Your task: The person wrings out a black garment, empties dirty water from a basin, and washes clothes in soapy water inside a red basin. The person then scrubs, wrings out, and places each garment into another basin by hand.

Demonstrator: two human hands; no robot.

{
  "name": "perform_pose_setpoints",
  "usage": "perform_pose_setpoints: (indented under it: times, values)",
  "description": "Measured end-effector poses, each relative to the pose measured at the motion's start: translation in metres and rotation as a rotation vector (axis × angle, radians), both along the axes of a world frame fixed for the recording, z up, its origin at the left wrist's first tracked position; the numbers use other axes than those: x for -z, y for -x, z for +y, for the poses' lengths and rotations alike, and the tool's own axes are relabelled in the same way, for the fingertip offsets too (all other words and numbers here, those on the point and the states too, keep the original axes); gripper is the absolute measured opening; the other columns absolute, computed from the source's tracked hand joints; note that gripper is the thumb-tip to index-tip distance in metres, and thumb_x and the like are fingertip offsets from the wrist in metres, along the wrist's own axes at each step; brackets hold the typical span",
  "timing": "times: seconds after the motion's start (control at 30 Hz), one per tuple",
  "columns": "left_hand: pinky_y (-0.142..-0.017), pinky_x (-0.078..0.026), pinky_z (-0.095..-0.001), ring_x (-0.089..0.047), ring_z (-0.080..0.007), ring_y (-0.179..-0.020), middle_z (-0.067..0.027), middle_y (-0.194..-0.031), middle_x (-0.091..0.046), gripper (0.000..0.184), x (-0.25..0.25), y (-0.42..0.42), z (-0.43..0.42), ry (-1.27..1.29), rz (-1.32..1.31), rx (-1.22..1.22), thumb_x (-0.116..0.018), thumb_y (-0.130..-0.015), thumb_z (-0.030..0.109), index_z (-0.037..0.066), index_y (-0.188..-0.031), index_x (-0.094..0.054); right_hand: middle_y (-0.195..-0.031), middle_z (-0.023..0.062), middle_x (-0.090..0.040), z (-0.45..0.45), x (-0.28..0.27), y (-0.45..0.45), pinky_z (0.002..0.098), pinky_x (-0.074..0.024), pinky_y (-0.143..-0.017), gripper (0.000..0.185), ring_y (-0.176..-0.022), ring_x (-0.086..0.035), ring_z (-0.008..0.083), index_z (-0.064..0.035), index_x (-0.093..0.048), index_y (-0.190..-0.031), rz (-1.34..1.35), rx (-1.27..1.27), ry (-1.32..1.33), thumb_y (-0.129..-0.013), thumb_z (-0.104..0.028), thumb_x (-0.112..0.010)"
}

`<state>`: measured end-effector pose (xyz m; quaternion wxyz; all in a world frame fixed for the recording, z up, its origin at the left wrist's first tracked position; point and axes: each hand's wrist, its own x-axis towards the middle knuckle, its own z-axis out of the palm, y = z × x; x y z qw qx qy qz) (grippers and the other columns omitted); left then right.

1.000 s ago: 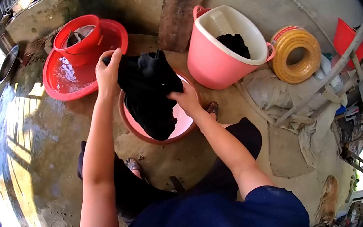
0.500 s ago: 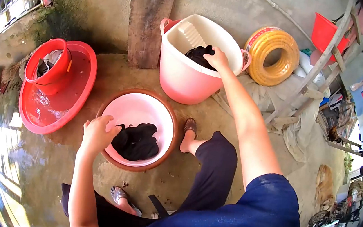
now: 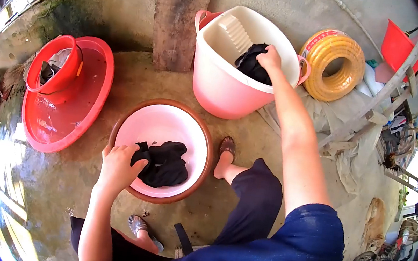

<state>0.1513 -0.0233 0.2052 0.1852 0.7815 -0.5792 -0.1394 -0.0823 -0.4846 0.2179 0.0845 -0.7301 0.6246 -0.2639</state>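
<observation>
The bunched black cloth (image 3: 255,67) in the tall pink plastic tub (image 3: 224,88) is pinched by the right hand (image 3: 271,61). The left hand (image 3: 120,165) has its fingers apart, maybe touching the floppy black cloth (image 3: 167,168). Both hands held that one a second ago; now it's down in the round pink basin (image 3: 160,124), so work has moved to the tub. A red plastic bucket (image 3: 66,82) holds grey cloth (image 3: 58,58).

The right hand (image 3: 270,60) grips a black cloth (image 3: 252,69) inside the pink tub (image 3: 224,91), by its near right edge. The left hand (image 3: 120,165), loosely spread, is at the near left rim of the basin (image 3: 155,123), beside a black garment (image 3: 167,168).
</observation>
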Motion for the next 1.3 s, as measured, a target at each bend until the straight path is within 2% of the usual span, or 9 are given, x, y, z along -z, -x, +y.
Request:
perform_pose_setpoints:
  times: [0.3, 0.37, 0.53, 0.77, 0.87, 0.93, 1.0, 1.23, 1.3]
  values:
    - [-0.089, -0.032, -0.0478, -0.057, -0.0285, -0.091, -0.0135, -0.089, -0.062, 0.035, -0.013, 0.015, 0.01, -0.09, 0.009, 0.14, -0.061, -0.074, 0.032, 0.007, -0.099, -0.06, -0.093, 0.0111, -0.061, 0.084, -0.206, 0.025, 0.0293, -0.0449, -0.076, 0.05, -0.086, -0.057, 0.0198, -0.002, -0.056, -0.105, -0.114, -0.387, 0.502, -0.058, -0.015, -0.069]
    - [-0.088, -0.033, -0.0469, -0.057, -0.0285, -0.091, -0.0131, -0.09, -0.062, 0.035, -0.018, 0.008, 0.015, 0.065, -0.042, 0.08, -0.061, -0.073, 0.032, 0.008, -0.099, -0.06, -0.078, 0.0047, -0.056, 0.11, -0.241, 0.015, 0.0246, -0.0436, -0.065, 0.03, -0.071, -0.052, 0.0129, -0.0022, -0.056, -0.087, -0.212, -0.52, 0.7, -0.059, -0.005, -0.065]
    - [-0.076, -0.044, -0.0375, -0.059, -0.0292, -0.085, -0.0149, -0.088, -0.062, 0.038, -0.053, -0.018, 0.04, 0.286, 0.057, -0.141, -0.061, -0.074, 0.033, 0.004, -0.098, -0.059, -0.082, 0.0106, -0.058, 0.19, -0.296, -0.008, 0.0286, -0.0452, -0.066, 0.044, -0.074, -0.055, 0.0181, 0.0004, -0.054, -0.1, -0.436, -0.713, 0.277, -0.057, -0.003, -0.062]
    - [-0.076, -0.045, -0.0349, -0.059, -0.0273, -0.084, -0.0134, -0.087, -0.062, 0.04, -0.067, -0.041, 0.053, 0.246, 0.018, -0.178, -0.06, -0.076, 0.034, 0.003, -0.101, -0.059, -0.086, 0.0119, -0.061, 0.226, -0.191, -0.07, 0.0291, -0.0451, -0.072, 0.04, -0.078, -0.056, 0.0195, 0.0, -0.058, -0.098, -0.342, -0.731, 0.098, -0.058, -0.003, -0.064]
    - [-0.075, -0.046, -0.0355, -0.059, -0.0274, -0.083, -0.013, -0.085, -0.062, 0.04, -0.056, -0.041, 0.051, 0.236, 0.073, -0.199, -0.06, -0.075, 0.035, 0.004, -0.1, -0.059, -0.104, 0.015, -0.059, 0.211, -0.088, -0.097, 0.0316, -0.0443, -0.082, 0.059, -0.096, -0.056, 0.023, -0.0028, -0.054, -0.112, -0.032, -0.949, 0.144, -0.06, -0.025, -0.072]
    - [-0.074, -0.045, -0.0357, -0.059, -0.0276, -0.083, -0.0132, -0.085, -0.062, 0.04, -0.047, -0.044, 0.046, 0.205, 0.109, -0.213, -0.06, -0.075, 0.036, 0.004, -0.099, -0.059, -0.121, 0.0167, -0.049, 0.243, -0.037, -0.098, 0.0321, -0.0403, -0.09, 0.067, -0.112, -0.047, 0.0231, -0.0033, -0.044, -0.124, 0.152, -0.887, -0.463, -0.069, -0.034, -0.068]
    - [-0.075, -0.045, -0.0362, -0.059, -0.0281, -0.084, -0.0134, -0.086, -0.062, 0.04, -0.03, -0.047, 0.039, 0.212, 0.067, -0.199, -0.06, -0.075, 0.036, 0.004, -0.099, -0.06, -0.114, 0.0156, -0.055, 0.256, 0.013, -0.107, 0.0342, -0.0424, -0.088, 0.051, -0.106, -0.052, 0.0266, -0.0047, -0.053, -0.115, 0.534, -0.793, -0.363, -0.069, -0.025, -0.063]
    - [-0.082, -0.043, -0.0381, -0.058, -0.0288, -0.092, -0.0142, -0.096, -0.062, 0.039, 0.048, -0.067, -0.022, 0.01, 0.056, -0.197, -0.059, -0.075, 0.035, 0.008, -0.103, -0.06, -0.087, 0.0124, -0.062, 0.38, 0.09, -0.14, 0.0343, -0.047, -0.07, 0.029, -0.078, -0.06, 0.0268, -0.0092, -0.058, -0.102, 0.154, -1.239, -0.631, -0.076, -0.02, -0.057]
    - [-0.084, -0.041, -0.0386, -0.058, -0.0288, -0.091, -0.0138, -0.095, -0.062, 0.037, 0.046, -0.061, -0.04, -0.038, 0.144, -0.16, -0.06, -0.076, 0.033, 0.007, -0.103, -0.06, -0.087, 0.0158, -0.06, 0.404, 0.086, -0.151, 0.041, -0.0462, -0.07, 0.027, -0.083, -0.059, 0.0289, -0.0063, -0.057, -0.096, 0.695, -1.463, -0.605, -0.073, -0.021, -0.058]
